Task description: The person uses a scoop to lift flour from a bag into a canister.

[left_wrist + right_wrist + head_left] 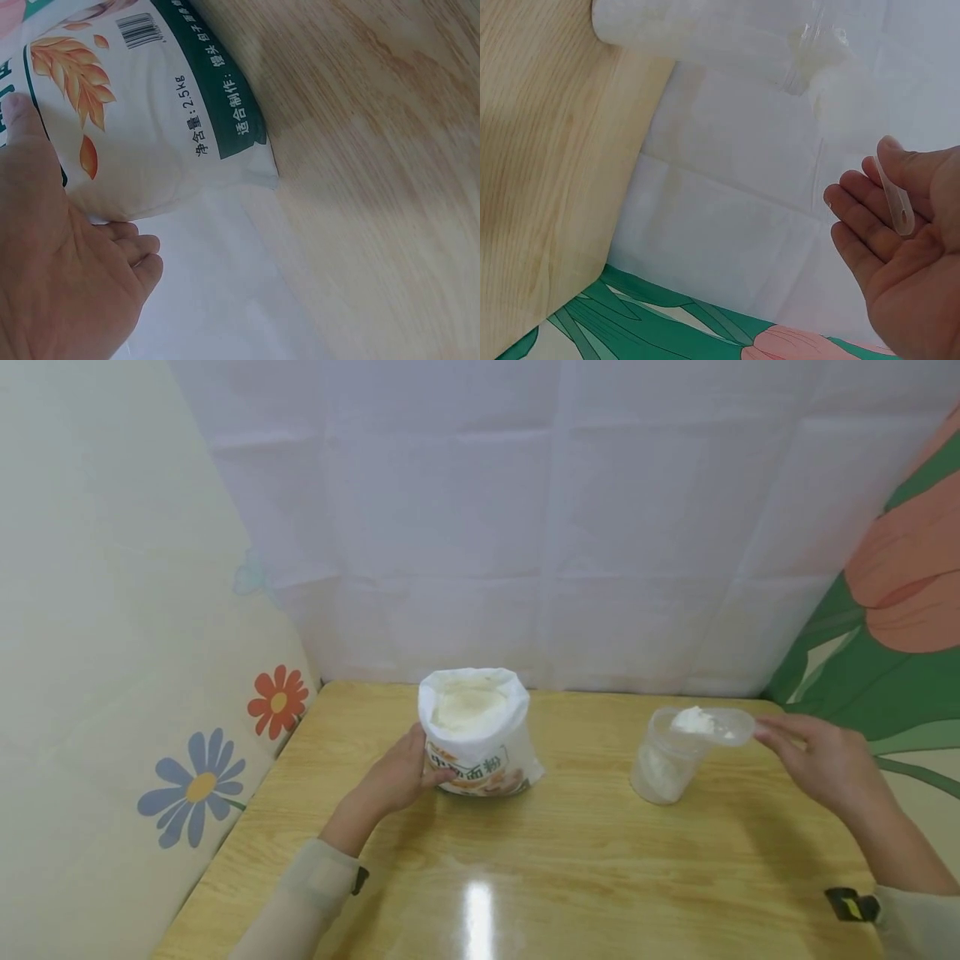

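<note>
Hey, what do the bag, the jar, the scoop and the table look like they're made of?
Bag: plastic or coated paper, hard to tell; smooth, printed, creased at its mouth.
Jar: probably clear plastic, slightly hazy; its wall is see-through.
Scoop: likely plastic too, milky and translucent.
Table: wood or wood-look laminate, glossy; grain and bright glare show.

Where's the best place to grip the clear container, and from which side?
Grip the clear container round its curved side wall, below the rim, probably from the left: it stands upright with that side free, while the scoop in the right hand reaches over its mouth from the right.
</note>
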`<state>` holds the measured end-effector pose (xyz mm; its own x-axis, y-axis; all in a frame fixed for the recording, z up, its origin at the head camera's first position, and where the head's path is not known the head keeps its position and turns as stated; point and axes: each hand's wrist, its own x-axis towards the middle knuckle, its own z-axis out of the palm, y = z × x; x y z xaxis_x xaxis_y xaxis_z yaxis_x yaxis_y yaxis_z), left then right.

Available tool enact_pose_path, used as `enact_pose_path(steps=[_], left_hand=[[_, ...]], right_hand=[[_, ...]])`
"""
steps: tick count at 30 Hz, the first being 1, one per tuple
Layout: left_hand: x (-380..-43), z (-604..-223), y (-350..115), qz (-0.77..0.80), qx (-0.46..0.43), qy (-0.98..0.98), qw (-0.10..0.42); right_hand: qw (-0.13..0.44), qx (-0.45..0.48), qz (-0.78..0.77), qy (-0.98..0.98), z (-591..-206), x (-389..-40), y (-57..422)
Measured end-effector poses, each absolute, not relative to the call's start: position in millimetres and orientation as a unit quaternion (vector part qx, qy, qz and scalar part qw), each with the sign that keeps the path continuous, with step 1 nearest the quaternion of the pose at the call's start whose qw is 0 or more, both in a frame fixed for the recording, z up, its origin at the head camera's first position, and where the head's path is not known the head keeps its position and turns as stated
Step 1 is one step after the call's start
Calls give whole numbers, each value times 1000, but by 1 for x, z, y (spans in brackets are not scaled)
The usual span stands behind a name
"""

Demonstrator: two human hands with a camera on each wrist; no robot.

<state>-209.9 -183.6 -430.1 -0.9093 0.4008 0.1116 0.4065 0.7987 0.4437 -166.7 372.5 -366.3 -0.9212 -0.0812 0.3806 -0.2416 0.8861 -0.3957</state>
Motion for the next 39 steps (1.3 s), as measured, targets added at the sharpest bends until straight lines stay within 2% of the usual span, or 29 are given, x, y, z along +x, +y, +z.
enact_pose_path(steps=[6,25,35,39], left_hand=[[-209,-431,-185,-234,-213,-949,7],[-207,-430,-183,-240,-212,-947,-5],[-208,-431,-183,-235,-219,-947,6],[-207,-428,-184,-235,-220,-947,5]], right_hand=[[209,116,199,-950,-364,-167,372],[222,160,142,-951,-361,-166,362],[262,202,111,-937,-360,-166,362],[261,214,97,-936,-361,-166,362]])
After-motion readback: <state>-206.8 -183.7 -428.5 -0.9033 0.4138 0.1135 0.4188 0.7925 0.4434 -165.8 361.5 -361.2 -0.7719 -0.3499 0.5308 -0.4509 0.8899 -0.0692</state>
